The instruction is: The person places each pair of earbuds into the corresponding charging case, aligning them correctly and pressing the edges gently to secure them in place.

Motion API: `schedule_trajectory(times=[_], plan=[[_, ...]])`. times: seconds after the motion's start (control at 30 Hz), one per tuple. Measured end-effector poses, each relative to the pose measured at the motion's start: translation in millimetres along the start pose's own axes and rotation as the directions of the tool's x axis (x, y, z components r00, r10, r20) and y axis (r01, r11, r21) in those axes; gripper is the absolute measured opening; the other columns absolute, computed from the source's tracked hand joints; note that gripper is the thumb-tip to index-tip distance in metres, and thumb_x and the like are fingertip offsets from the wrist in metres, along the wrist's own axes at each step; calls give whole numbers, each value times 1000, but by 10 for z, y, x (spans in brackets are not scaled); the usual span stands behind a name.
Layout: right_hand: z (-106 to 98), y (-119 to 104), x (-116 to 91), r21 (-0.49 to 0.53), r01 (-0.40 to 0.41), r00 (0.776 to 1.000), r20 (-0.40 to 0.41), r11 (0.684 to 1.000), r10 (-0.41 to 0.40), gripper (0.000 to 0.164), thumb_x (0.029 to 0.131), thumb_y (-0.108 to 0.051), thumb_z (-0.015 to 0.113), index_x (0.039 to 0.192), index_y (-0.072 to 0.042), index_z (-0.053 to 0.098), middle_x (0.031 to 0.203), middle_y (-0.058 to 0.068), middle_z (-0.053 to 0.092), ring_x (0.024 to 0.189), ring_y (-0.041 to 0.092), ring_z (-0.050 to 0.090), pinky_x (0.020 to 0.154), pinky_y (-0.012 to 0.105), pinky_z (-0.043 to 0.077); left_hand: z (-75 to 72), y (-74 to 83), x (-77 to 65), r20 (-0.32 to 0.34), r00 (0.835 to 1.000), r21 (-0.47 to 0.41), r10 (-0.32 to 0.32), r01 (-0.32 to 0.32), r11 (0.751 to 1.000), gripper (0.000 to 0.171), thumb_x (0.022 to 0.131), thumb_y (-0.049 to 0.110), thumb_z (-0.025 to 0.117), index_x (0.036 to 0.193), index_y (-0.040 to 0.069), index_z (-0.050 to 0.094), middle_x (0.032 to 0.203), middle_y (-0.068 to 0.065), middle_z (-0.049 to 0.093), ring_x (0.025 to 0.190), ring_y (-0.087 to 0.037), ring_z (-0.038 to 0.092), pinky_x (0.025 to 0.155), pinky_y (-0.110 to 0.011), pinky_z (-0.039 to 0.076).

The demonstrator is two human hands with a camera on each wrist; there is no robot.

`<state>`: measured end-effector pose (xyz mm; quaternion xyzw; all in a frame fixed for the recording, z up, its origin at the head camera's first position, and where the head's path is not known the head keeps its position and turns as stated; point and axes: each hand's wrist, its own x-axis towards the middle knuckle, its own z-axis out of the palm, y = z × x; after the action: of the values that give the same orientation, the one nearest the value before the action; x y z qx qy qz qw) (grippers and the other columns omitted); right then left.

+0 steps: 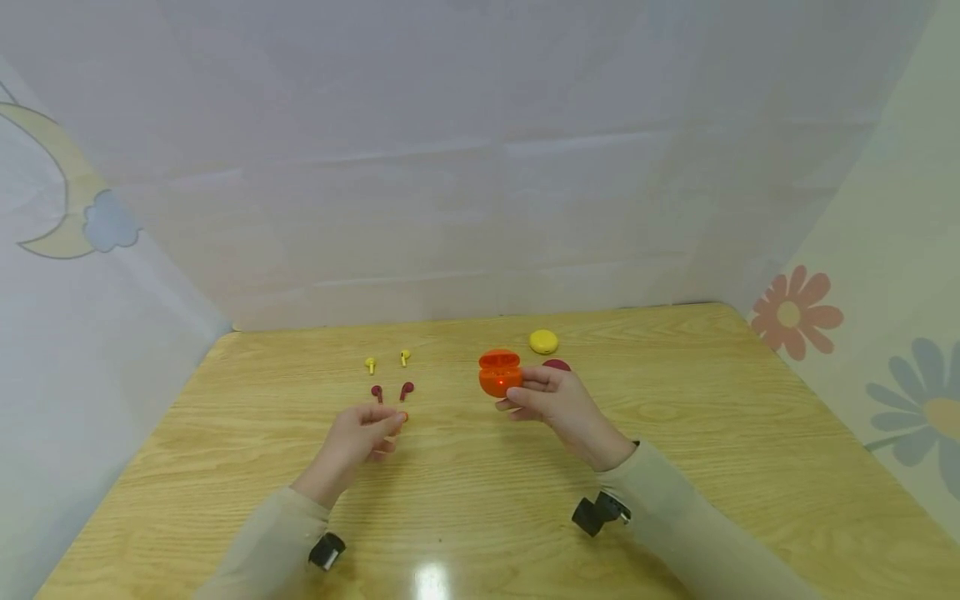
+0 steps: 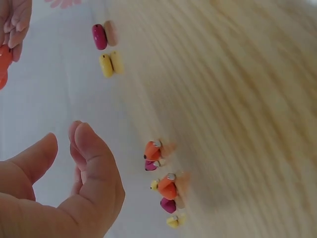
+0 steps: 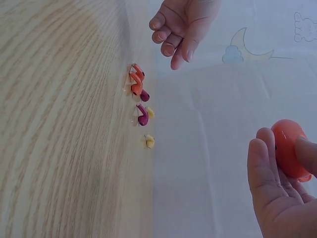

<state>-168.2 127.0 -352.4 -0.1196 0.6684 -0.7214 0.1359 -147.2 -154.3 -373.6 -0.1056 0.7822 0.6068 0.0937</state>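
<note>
Close in, on the left, the left hand (image 1: 363,432) hovers above the table (image 1: 457,500), thumb and fingertips apart with nothing between them, over two orange earbuds (image 2: 167,189) that lie on the wood. Across to the right, the right hand (image 1: 551,398) holds the orange charging case (image 1: 491,386) up off the table between thumb and fingers, its lid raised and a small light glowing, the hollow turned toward the person, I'd guess so the slots are easy to see and reach. Beyond the left hand lie two maroon earbuds (image 1: 407,387), then two yellow earbuds (image 1: 405,356), apparently sorted into rows by colour. Past the right hand, which partly hides it, sits the maroon case (image 1: 557,364), with the yellow case (image 1: 543,342) beyond, nearer the far edge and the pale wall (image 1: 450,208). Wood runs wide between the hands; the tight spot looks to be among those rows of earbuds
</note>
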Motion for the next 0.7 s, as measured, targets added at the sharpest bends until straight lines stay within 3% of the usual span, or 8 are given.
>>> schedule_trajectory(times=[0.7], plan=[[12, 9, -19, 19, 11, 1000, 8, 1000, -11, 39, 96, -2, 58, 129, 17, 48, 108, 15, 67, 84, 14, 69, 79, 30, 56, -209, -212, 78, -12, 995, -41, -100, 99, 994, 31, 96, 12, 62, 116, -11, 55, 91, -12, 60, 61, -15, 58, 58, -26, 53]])
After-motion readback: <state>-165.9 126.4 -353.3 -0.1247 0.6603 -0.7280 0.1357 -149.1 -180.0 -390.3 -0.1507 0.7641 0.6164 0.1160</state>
